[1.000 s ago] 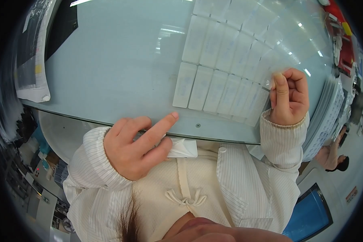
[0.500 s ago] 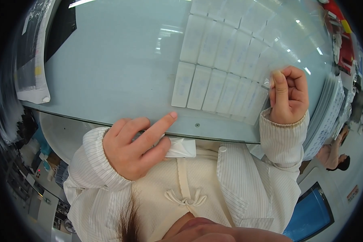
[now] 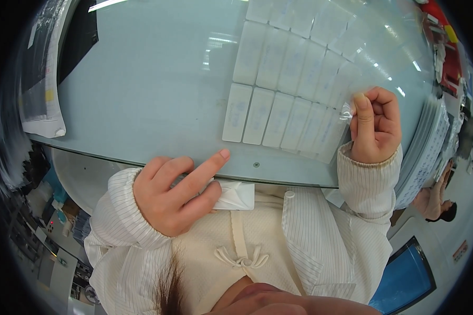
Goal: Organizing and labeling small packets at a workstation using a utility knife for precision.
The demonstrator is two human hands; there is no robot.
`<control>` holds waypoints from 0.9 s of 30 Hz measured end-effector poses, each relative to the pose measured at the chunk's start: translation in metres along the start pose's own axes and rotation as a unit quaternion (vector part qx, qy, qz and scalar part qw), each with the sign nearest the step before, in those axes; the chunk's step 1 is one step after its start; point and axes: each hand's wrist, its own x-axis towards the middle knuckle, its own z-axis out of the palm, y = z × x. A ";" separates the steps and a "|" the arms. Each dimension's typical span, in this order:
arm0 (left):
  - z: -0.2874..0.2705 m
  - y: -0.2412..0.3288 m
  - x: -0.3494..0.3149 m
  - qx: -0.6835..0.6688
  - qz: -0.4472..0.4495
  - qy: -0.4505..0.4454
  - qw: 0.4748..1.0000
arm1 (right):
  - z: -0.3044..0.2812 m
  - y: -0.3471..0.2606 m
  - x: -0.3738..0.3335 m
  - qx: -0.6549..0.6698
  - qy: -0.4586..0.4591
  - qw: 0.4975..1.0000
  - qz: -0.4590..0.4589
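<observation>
Right hand (image 3: pixel 376 123) pinches clear film (image 3: pixel 347 111) beside the pale rectangles (image 3: pixel 257 115)

Here on the head view, it's the right hand doing the gripping: thumb against curled fingers, and a glinting bit of clear film caught at the fingertips. That's right at the right-hand side of the pale rectangles, near the line where the nearest row meets the next one. And what a neat layout! They lie in rows on the right half of the glossy desk (image 3: pixel 157 79), thin dark gaps between many of them, faint bluish marks on their faces, the far row running out of view.

Over to the left hand (image 3: pixel 173 197), at the near edge of the desk: index finger stretched out, its tip just short of the nearest corner, the other fingers loosely bent. A folded white item (image 3: pixel 239 195) shows just beside those fingers, below the edge; whether the hand has hold of it, I cannot tell.

Between the hands, a small screw (image 3: pixel 256 165) sits near the desk's rim. Far right, stacked sheets (image 3: pixel 420 152), and beyond them another person (image 3: pixel 431 202).
</observation>
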 end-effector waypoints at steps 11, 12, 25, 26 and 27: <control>-0.003 -0.004 0.006 0.001 0.005 0.008 1.000 | 0.001 -0.002 0.000 -0.012 0.000 1.000 0.007; -0.002 -0.005 0.007 0.011 0.010 0.024 1.000 | 0.001 -0.003 0.000 -0.011 0.000 1.000 0.008; -0.012 -0.004 0.016 -0.043 -0.026 -0.062 0.997 | -0.001 -0.010 0.000 -0.007 -0.015 0.999 0.048; -0.011 -0.004 0.016 -0.045 -0.035 -0.049 0.997 | -0.001 -0.010 0.000 -0.007 -0.015 0.999 0.048; -0.009 -0.004 0.016 -0.043 -0.044 -0.038 0.997 | -0.001 -0.010 0.000 -0.010 -0.016 0.999 0.045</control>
